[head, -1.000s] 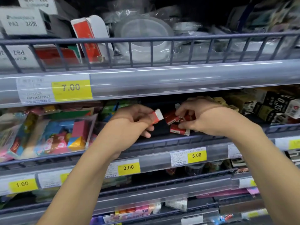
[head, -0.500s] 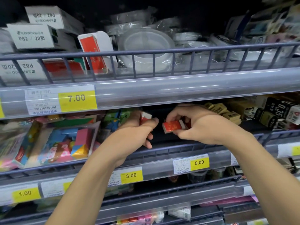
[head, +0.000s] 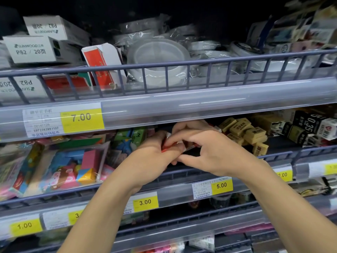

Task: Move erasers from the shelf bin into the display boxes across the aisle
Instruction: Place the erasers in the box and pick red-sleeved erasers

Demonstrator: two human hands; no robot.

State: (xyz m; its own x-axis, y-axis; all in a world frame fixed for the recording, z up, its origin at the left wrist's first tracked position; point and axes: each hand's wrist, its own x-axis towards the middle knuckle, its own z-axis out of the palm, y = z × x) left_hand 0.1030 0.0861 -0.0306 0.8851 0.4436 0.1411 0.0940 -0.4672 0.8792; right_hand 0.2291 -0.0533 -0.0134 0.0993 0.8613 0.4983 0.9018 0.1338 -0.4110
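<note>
Closest to you, your two bare arms reached up to the middle shelf, past the yellow price tags (head: pixel 145 202) on its front rail.

Your left hand (head: pixel 155 157) and your right hand (head: pixel 209 154) met in front of the shelf bin (head: pixel 197 172). They touched each other. The fingers of your left hand were curled round a small bunch of red erasers (head: pixel 166 148). You could only see a red edge and a bit of white peeking out. Your right hand had its thumb and first finger (head: pixel 177 141) pinching at that same bunch, as if tucking one more eraser in. The other right fingers were bent and a little spread. How many erasers you held could not be told.

These erasers looked small and light, and a bit squashy. Their paper sleeves looked smooth, so I think a loose stack could slide apart. It seemed best to hold each one by its long flat sides, and to cup the bunch from below.

Just past your right hand lay a heap of tan erasers (head: pixel 246 132), then black boxes (head: pixel 308 125). To the left sat a clear box of colorful erasers (head: pixel 73 167).

Farther up, behind the wire rail (head: pixel 182 64), were white boxes (head: pixel 31 49) and rolls of clear tape (head: pixel 156 57). No display boxes could be seen.
</note>
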